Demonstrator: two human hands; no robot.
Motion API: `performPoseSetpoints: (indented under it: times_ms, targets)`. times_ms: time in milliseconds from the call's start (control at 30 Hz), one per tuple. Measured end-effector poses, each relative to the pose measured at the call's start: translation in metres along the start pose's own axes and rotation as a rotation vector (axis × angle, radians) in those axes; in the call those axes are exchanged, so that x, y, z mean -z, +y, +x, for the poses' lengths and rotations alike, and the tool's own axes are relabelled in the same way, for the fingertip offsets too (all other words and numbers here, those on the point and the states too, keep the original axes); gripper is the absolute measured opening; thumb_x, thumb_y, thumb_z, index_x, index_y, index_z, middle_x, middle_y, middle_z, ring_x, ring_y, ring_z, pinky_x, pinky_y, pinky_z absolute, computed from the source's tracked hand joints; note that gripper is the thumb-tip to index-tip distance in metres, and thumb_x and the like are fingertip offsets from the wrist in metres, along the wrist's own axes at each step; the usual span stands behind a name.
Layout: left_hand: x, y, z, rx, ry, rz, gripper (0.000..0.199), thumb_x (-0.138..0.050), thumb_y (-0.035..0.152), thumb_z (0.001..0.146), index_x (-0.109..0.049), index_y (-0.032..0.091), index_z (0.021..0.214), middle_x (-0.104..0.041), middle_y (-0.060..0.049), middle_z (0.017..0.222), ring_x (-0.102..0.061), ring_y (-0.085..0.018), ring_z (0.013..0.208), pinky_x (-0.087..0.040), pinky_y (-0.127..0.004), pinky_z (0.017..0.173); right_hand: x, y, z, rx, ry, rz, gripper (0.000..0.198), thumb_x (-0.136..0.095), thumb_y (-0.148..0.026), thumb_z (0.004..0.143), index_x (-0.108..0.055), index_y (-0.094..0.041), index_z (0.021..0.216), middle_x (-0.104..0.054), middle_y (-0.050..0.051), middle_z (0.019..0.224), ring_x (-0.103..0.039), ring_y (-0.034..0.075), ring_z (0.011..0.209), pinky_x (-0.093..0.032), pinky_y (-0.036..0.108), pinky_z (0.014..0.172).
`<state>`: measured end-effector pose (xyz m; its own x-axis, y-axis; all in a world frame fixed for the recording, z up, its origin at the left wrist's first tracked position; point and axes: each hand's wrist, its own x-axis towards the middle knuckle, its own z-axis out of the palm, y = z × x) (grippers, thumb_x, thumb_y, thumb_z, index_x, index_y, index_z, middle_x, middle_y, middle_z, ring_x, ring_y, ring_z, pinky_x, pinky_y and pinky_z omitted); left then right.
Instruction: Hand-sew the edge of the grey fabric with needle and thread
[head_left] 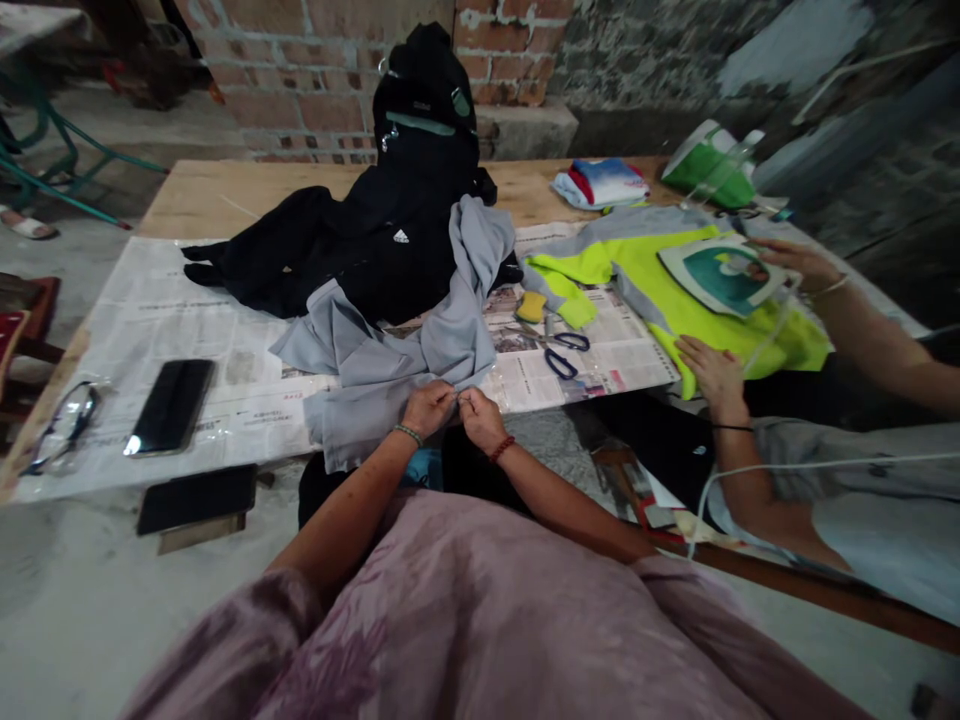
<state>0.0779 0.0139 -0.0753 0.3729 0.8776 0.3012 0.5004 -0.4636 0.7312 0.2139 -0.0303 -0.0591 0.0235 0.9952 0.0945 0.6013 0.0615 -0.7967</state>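
Observation:
A long piece of thin grey cloth [390,345] lies in folds along the table's near edge, one end draped over black clothing. My left hand [429,410] is closed in a pinch on the cloth's near edge. Just to its right, my right hand [481,418] is also pinched, its fingertips almost touching the left ones. Whatever is between the right fingers is too small to make out. Dark-handled scissors [561,362] and a yellow sponge-like piece [531,306] lie on the newspaper to the right of the cloth.
Black garments [352,240] and a black backpack [424,100] sit behind the cloth. On the right, another person's hands work a green-and-white iron [724,272] over a neon-yellow garment [652,260]. A phone [171,405] and eyeglasses [66,425] lie left; a dark flat device [196,498] sits below the edge.

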Motion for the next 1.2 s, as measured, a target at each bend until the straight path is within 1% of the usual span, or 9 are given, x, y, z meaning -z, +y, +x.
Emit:
performPoseSetpoints:
  times_ms: [200,267,367,433,667,833,933,1067,1200]
  targets:
    - [0.001,0.003,-0.002,-0.042,-0.057,0.001,0.016,-0.050,0.015,0.080,-0.062,0.019,0.069,-0.062,-0.002,0.072,-0.056,-0.014,0.072,-0.046,-0.026,0.071,0.003,0.000,0.005,-0.009,0.014,-0.046,0.017,-0.037,-0.025,0.082,-0.053,-0.021,0.079,-0.054,0.001,0.065,-0.050,0.014,0.064,-0.038,0.024,0.063]
    - [0.001,0.002,-0.002,-0.025,-0.025,-0.036,0.015,-0.051,0.015,0.080,-0.064,0.019,0.074,-0.065,-0.003,0.075,-0.058,-0.014,0.074,-0.047,-0.027,0.073,0.004,-0.003,0.008,0.004,0.008,-0.054,0.017,-0.037,-0.026,0.082,-0.053,-0.021,0.081,-0.055,0.001,0.065,-0.050,0.015,0.064,-0.038,0.024,0.063]
    - [-0.001,0.000,-0.001,0.041,0.072,-0.093,0.014,-0.054,0.015,0.080,-0.067,0.020,0.084,-0.069,-0.004,0.084,-0.061,-0.015,0.081,-0.049,-0.029,0.078,0.005,-0.008,0.011,0.019,0.001,-0.022,0.016,-0.038,-0.027,0.083,-0.053,-0.021,0.083,-0.056,0.000,0.065,-0.051,0.014,0.062,-0.039,0.024,0.061]
    - [-0.001,-0.002,-0.001,0.077,0.110,-0.126,0.015,-0.056,0.016,0.079,-0.068,0.020,0.086,-0.070,-0.004,0.089,-0.062,-0.016,0.085,-0.050,-0.031,0.082,0.005,-0.009,0.010,0.015,0.003,0.003,0.016,-0.040,-0.028,0.082,-0.054,-0.021,0.083,-0.057,0.000,0.065,-0.052,0.014,0.062,-0.039,0.023,0.061]
    - [0.001,-0.003,-0.001,0.110,0.109,-0.156,0.013,-0.059,0.019,0.079,-0.069,0.020,0.087,-0.071,-0.004,0.089,-0.064,-0.016,0.085,-0.051,-0.030,0.082,0.007,-0.001,0.001,-0.038,-0.001,-0.017,0.018,-0.045,-0.031,0.079,-0.055,-0.020,0.070,-0.058,0.000,0.062,-0.053,0.013,0.061,-0.040,0.023,0.060]
    - [0.003,0.000,0.000,0.118,0.116,-0.161,0.013,-0.059,0.017,0.078,-0.070,0.018,0.086,-0.071,-0.005,0.088,-0.064,-0.016,0.084,-0.051,-0.030,0.081,0.005,-0.004,0.002,-0.079,-0.024,0.004,0.017,-0.048,-0.033,0.078,-0.055,-0.020,0.070,-0.058,-0.001,0.062,-0.053,0.013,0.059,-0.039,0.023,0.059]
    - [0.003,0.001,0.000,0.128,0.117,-0.161,0.013,-0.058,0.018,0.079,-0.070,0.018,0.086,-0.071,-0.005,0.088,-0.064,-0.016,0.084,-0.051,-0.030,0.082,0.004,-0.004,0.004,-0.070,-0.044,-0.017,0.017,-0.046,-0.031,0.078,-0.055,-0.020,0.068,-0.058,-0.001,0.062,-0.053,0.013,0.060,-0.039,0.023,0.060]
    - [0.003,0.001,0.000,0.130,0.117,-0.151,0.013,-0.058,0.018,0.079,-0.070,0.019,0.084,-0.071,-0.003,0.087,-0.064,-0.015,0.084,-0.051,-0.030,0.081,0.004,-0.004,0.006,-0.054,-0.031,-0.055,0.017,-0.044,-0.029,0.078,-0.053,-0.021,0.067,-0.056,0.000,0.062,-0.052,0.013,0.060,-0.038,0.023,0.059]
    - [0.003,0.001,0.000,0.127,0.122,-0.136,0.013,-0.058,0.017,0.079,-0.070,0.019,0.085,-0.071,-0.003,0.087,-0.064,-0.015,0.084,-0.051,-0.029,0.080,0.002,-0.004,0.005,-0.065,-0.003,-0.050,0.013,-0.046,-0.031,0.078,-0.053,-0.020,0.075,-0.054,-0.002,0.059,-0.050,0.013,0.056,-0.036,0.023,0.057]
